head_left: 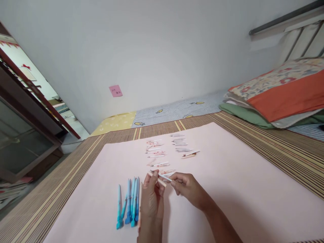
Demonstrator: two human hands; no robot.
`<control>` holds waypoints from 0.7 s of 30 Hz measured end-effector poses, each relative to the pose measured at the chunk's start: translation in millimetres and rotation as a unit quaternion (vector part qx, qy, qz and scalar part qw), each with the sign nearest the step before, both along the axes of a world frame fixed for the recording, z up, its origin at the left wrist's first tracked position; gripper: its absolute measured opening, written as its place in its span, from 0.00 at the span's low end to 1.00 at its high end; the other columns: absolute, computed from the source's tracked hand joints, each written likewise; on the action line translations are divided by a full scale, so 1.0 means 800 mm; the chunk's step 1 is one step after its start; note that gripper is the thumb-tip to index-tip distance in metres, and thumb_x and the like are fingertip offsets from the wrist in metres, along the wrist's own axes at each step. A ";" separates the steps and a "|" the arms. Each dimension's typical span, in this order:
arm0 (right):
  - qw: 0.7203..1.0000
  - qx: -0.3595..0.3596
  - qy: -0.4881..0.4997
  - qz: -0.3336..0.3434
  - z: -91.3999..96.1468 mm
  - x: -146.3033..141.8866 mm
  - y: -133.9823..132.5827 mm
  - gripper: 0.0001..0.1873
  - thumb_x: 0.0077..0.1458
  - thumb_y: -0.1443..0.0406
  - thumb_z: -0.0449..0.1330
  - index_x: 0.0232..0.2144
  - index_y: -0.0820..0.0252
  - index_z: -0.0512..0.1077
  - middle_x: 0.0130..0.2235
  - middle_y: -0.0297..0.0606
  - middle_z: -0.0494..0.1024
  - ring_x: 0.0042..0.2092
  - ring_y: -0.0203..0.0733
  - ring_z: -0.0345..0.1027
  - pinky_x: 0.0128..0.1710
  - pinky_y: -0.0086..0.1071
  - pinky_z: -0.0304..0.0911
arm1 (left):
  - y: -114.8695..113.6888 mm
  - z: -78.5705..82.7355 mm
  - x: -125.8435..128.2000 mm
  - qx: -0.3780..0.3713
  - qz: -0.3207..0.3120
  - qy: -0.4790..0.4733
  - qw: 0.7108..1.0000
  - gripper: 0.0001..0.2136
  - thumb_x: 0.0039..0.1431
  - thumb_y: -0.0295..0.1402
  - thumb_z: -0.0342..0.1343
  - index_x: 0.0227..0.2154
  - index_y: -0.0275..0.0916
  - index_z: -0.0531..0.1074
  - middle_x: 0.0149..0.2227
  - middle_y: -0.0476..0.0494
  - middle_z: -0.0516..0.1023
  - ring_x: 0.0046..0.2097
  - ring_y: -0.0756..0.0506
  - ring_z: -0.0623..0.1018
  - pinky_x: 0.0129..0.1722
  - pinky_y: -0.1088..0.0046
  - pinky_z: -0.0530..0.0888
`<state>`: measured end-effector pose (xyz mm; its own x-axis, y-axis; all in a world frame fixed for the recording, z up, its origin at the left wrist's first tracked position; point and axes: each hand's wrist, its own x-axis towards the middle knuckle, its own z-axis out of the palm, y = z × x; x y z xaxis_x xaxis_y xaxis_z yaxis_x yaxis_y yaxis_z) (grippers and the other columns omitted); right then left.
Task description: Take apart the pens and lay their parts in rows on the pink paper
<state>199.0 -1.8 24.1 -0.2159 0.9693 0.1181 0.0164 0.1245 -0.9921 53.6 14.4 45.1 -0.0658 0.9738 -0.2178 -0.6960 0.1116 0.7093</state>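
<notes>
1. Head view: the left hand (152, 199) stands upright near the middle of the pink sheet (240, 189), toward its near edge. Its fingers are curled round a pale pen barrel (160, 181), pinched between thumb and fingertips.
2. The right hand (188, 189) comes in from the near right, fingers bent and closed on a thin refill (165, 177). The refill's tip meets the barrel at the left hand; the two hands almost touch.
3. Just left of the left hand lies a tight bunch of blue pens (130, 202), lined up side by side and pointing to the far edge, with one blue pen a little apart on its left.
4. Beyond the hands, toward the far edge, small pen parts (155, 152) lie in a loose column, with a second column of clear parts (181, 143) to its right.
5. The sheet rests on a striped mat (278, 152). Folded bedding (278, 94) sits at the far right corner, and a pink note (115, 90) sticks to the wall (164, 44) behind.
</notes>
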 end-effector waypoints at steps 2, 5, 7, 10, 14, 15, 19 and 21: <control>1.000 0.001 -0.001 0.013 0.004 -0.001 -0.003 0.15 0.61 0.56 0.58 0.41 0.60 0.77 0.24 0.30 0.67 0.28 0.34 0.58 0.30 0.30 0.53 | -0.001 0.000 0.001 0.011 0.007 0.014 1.000 0.12 0.45 0.31 0.71 0.31 0.35 0.75 0.23 0.54 0.71 0.21 0.58 0.65 0.18 0.85 0.63; 1.000 -0.011 0.001 0.022 0.005 0.001 -0.004 0.15 0.61 0.57 0.58 0.42 0.61 0.76 0.25 0.30 0.67 0.29 0.35 0.60 0.32 0.30 0.55 | -0.001 0.001 -0.002 0.032 0.017 0.030 0.999 0.11 0.46 0.30 0.70 0.28 0.35 0.74 0.21 0.57 0.68 0.19 0.58 0.62 0.17 0.84 0.61; 0.999 -0.023 0.000 0.025 0.002 0.005 -0.004 0.15 0.60 0.57 0.59 0.42 0.62 0.75 0.24 0.30 0.68 0.29 0.36 0.61 0.32 0.30 0.56 | 0.001 0.003 -0.008 0.042 0.034 0.034 0.998 0.10 0.46 0.31 0.70 0.27 0.36 0.73 0.20 0.58 0.66 0.18 0.58 0.61 0.17 0.84 0.60; 0.999 -0.044 -0.008 0.030 -0.006 0.013 -0.003 0.13 0.60 0.58 0.59 0.41 0.61 0.75 0.24 0.31 0.69 0.29 0.36 0.61 0.30 0.29 0.54 | 0.006 0.005 -0.017 0.046 0.062 0.036 0.996 0.10 0.46 0.31 0.69 0.27 0.37 0.73 0.19 0.58 0.65 0.18 0.57 0.61 0.17 0.83 0.60; 0.998 -0.057 -0.010 0.013 -0.008 0.017 0.000 0.12 0.61 0.58 0.57 0.39 0.60 0.73 0.25 0.31 0.71 0.27 0.33 0.56 0.28 0.28 0.50 | 0.009 0.001 -0.015 0.043 0.071 0.030 0.996 0.11 0.44 0.30 0.70 0.27 0.37 0.73 0.20 0.58 0.65 0.18 0.58 0.60 0.16 0.83 0.59; 0.999 -0.053 -0.007 -0.001 -0.006 0.015 0.000 0.12 0.61 0.57 0.57 0.38 0.60 0.72 0.26 0.31 0.71 0.27 0.33 0.55 0.28 0.28 0.50 | 0.007 0.001 -0.011 0.042 0.069 0.029 0.996 0.11 0.43 0.31 0.70 0.27 0.37 0.73 0.21 0.58 0.65 0.18 0.58 0.60 0.16 0.83 0.58; 0.999 -0.021 0.026 -0.038 0.002 0.002 0.000 0.12 0.58 0.57 0.61 0.34 0.60 0.71 0.26 0.29 0.66 0.29 0.33 0.55 0.30 0.28 0.49 | 0.003 0.018 -0.015 0.018 0.038 0.176 0.984 0.10 0.46 0.37 0.67 0.23 0.38 0.73 0.20 0.55 0.65 0.18 0.55 0.63 0.16 0.80 0.60; 0.998 -0.011 0.035 -0.047 0.003 -0.004 0.000 0.12 0.57 0.56 0.62 0.31 0.60 0.70 0.26 0.27 0.62 0.29 0.33 0.52 0.29 0.28 0.48 | 0.010 0.047 -0.042 -0.029 -0.016 0.334 0.942 0.11 0.47 0.41 0.64 0.20 0.40 0.74 0.18 0.52 0.65 0.19 0.50 0.66 0.15 0.77 0.62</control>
